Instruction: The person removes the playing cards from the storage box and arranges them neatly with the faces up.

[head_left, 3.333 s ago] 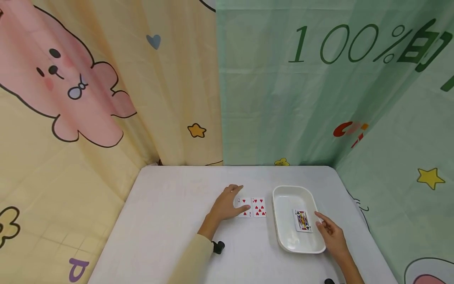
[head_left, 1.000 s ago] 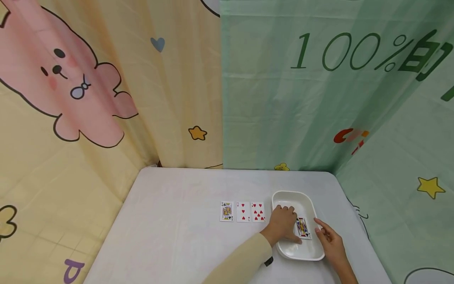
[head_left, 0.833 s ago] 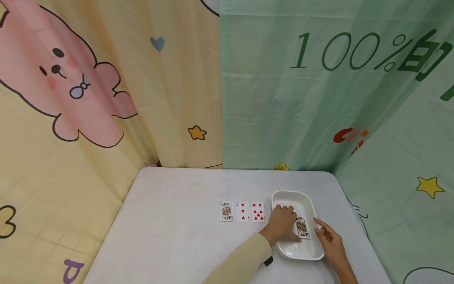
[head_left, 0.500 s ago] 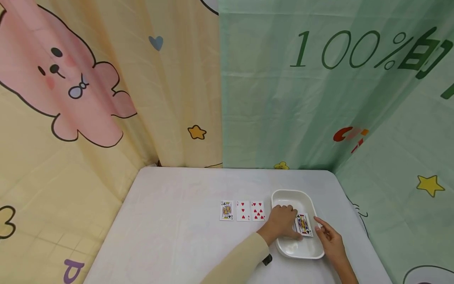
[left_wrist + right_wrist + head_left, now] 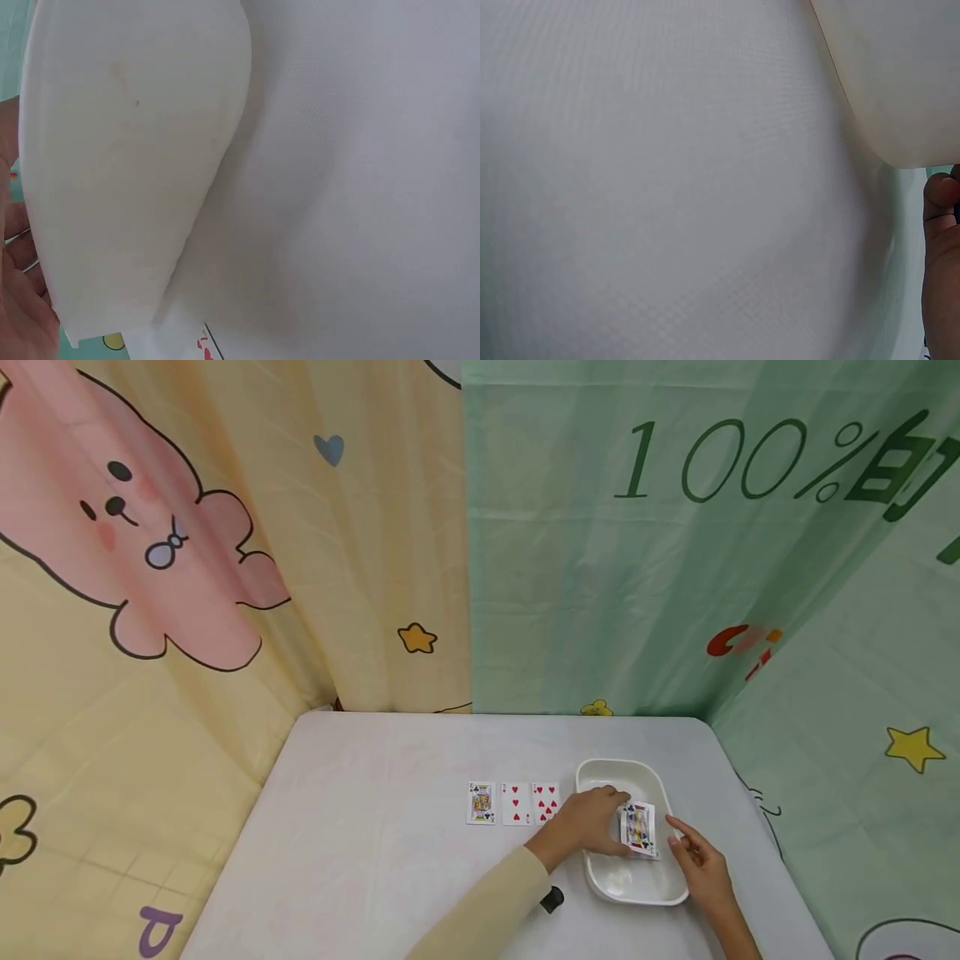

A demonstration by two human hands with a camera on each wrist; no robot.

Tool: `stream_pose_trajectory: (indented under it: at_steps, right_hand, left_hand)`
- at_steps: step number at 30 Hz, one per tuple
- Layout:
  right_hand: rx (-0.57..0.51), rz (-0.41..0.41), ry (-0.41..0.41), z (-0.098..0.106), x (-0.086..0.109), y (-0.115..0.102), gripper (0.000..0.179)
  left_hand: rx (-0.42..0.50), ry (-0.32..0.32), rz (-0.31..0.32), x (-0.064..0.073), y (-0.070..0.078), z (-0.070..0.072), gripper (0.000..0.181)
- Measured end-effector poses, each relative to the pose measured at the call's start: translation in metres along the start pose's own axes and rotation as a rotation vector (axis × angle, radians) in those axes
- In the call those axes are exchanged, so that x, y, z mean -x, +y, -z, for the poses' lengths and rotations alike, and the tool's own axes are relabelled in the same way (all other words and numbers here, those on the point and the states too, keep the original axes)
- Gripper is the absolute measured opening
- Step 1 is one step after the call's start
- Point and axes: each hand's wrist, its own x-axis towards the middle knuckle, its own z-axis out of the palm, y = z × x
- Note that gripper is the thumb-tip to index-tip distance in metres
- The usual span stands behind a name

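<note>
My left hand (image 5: 588, 821) reaches over the left rim of the white tray (image 5: 626, 891) and pinches the upper playing card (image 5: 637, 827) by its edge, thumb at the near corner, fingers at the far one. That card is a face card, offset from the others beneath it. On the tray's right side my right hand (image 5: 707, 872) holds the rim with index finger and thumb. Left of the tray lie a face card (image 5: 481, 802), a three of hearts (image 5: 516, 804) and another hearts card (image 5: 546, 802), partly covered by the left hand.
A white table (image 5: 360, 827) carries everything, with patterned curtains (image 5: 390, 527) behind and at both sides. A black strap piece (image 5: 552, 900) shows at the left wrist. Both wrist views show mostly the tray's outer wall (image 5: 127, 165) and white tabletop.
A face card now lies left of the two hearts cards. My left hand went from there into the tray, and the upper card has shifted from those below. The right hand stays at the rim.
</note>
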Motion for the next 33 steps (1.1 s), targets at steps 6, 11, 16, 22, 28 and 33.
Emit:
stream_pose_trajectory:
  at_steps: [6, 11, 16, 22, 28, 33]
  right_hand:
    - [-0.017, 0.004, 0.013, -0.002, 0.001, -0.003, 0.039]
    - [-0.012, 0.004, 0.009, -0.004, 0.0, -0.002, 0.04]
    - [0.008, -0.021, 0.016, -0.002, 0.0, 0.0, 0.041]
    - [0.003, -0.032, 0.016, -0.001, 0.0, 0.0, 0.042]
    - [-0.005, -0.059, 0.014, -0.001, 0.001, 0.0, 0.042]
    - [0.001, -0.069, 0.009, -0.001, -0.001, 0.0, 0.043]
  left_hand:
    - [0.07, -0.002, -0.001, 0.007, -0.012, 0.017, 0.09]
    - [0.11, 0.044, 0.003, 0.016, -0.028, 0.03, 0.089]
    - [0.113, 0.079, 0.008, 0.028, -0.043, 0.039, 0.09]
    - [0.168, 0.097, 0.065, 0.044, -0.062, 0.048, 0.089]
    - [0.236, 0.119, 0.155, 0.065, -0.093, 0.053, 0.09]
    - [0.256, 0.172, 0.206, 0.09, -0.13, 0.055, 0.09]
